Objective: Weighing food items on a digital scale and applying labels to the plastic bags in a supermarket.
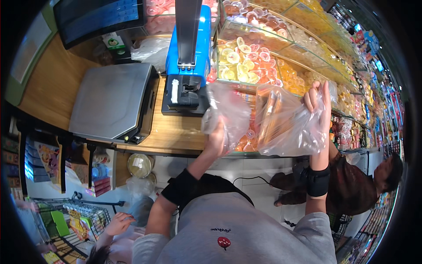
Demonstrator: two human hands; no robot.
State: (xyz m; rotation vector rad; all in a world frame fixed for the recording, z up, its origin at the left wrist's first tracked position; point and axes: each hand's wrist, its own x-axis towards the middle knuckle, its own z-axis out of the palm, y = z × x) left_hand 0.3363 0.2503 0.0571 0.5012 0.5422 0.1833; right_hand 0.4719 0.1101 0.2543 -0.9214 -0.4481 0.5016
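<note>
My left hand (216, 137) is closed on a clear plastic bag (228, 108), held up just right of a blue bag-sealing machine (198, 42). What that bag holds is hard to make out through the film. On the right, my right hand (318, 99) is raised with curled fingers gripping a larger clear bag (294, 136). Long orange-brown items (270, 115) show through its left side. Both bags hang over the front of the glass candy bins, apart from the machine's black base (181, 105).
A flat grey weighing scale (110, 99) and a dark screen (99, 20) stand on the wooden counter (176, 136). Glass bins of jelly cups (241, 61) rise behind. A person in dark clothes (351, 185) is at right; another person's hand (118, 223) shows beside a wire cart (74, 220) at lower left.
</note>
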